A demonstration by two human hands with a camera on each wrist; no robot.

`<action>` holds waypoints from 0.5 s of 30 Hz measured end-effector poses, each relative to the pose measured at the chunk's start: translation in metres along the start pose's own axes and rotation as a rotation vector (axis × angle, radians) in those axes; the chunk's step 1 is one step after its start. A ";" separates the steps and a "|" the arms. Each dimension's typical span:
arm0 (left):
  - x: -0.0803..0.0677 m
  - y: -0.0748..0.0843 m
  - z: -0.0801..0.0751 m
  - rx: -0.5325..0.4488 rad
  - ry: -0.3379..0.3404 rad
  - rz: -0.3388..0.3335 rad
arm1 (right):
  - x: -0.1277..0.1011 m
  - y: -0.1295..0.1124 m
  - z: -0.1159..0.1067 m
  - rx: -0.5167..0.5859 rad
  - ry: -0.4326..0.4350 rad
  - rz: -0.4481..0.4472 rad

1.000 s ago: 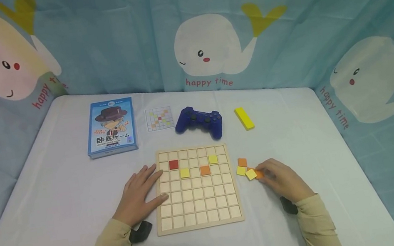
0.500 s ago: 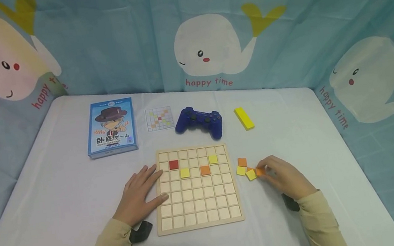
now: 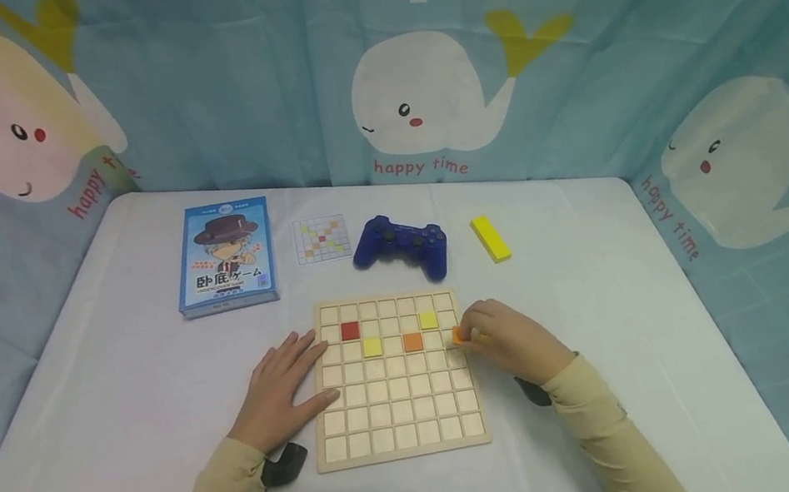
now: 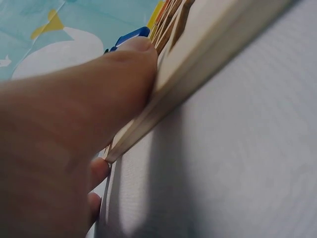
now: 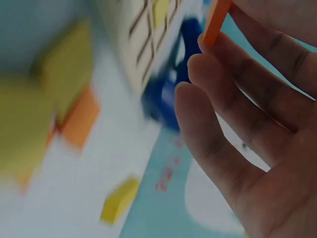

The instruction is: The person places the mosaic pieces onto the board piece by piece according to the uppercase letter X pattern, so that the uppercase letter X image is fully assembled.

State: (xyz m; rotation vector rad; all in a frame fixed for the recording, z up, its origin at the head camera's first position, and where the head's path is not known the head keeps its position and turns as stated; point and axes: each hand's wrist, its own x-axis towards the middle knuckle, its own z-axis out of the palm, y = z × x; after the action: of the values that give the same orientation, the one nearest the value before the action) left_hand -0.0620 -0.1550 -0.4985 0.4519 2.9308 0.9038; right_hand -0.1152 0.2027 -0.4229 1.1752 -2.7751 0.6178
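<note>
My right hand [image 3: 513, 337] pinches an orange square tile [image 5: 216, 22] between thumb and fingertips, over the right edge of the wooden grid board [image 3: 404, 442]. My left hand [image 3: 280, 392] lies with fingers spread at the board's left edge, its thumb [image 4: 114, 79] resting on the frame in the left wrist view. In the board's upper cells sit a red tile [image 3: 350, 331], two yellow tiles, one of them at left [image 3: 373, 347], and an orange tile [image 3: 413, 342]. Loose yellow tiles [image 5: 25, 124] and orange tiles [image 5: 79, 121] show blurred in the right wrist view; the right hand mostly hides them from the head camera.
Behind the board are a blue game box [image 3: 225, 257], a card with a coloured grid pattern [image 3: 321, 239], a blue game controller [image 3: 402, 245] and a yellow block [image 3: 490, 238]. A curtain printed with whales [image 3: 251, 89] hangs beyond the white table [image 3: 116, 369].
My right hand has lifted an orange tile from the loose tiles and carried it left to the board's right edge. The left hand stays in place on the board.
</note>
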 end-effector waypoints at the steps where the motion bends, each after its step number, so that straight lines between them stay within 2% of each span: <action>1: 0.000 0.000 0.000 -0.001 0.001 0.002 | 0.004 -0.003 0.004 -0.005 -0.016 -0.007; 6: 0.000 0.000 0.001 0.000 0.005 0.005 | 0.023 -0.018 0.020 0.027 -0.099 -0.053; 10: 0.000 0.000 0.001 0.001 0.008 0.006 | 0.035 -0.027 0.030 0.061 -0.129 -0.079; 15: 0.000 0.001 0.000 0.000 0.010 0.000 | 0.043 -0.031 0.041 0.025 -0.150 -0.105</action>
State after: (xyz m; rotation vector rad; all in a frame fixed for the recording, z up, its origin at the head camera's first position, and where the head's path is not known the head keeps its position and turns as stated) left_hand -0.0617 -0.1539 -0.4976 0.4486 2.9395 0.9091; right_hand -0.1198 0.1378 -0.4409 1.4177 -2.8105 0.5788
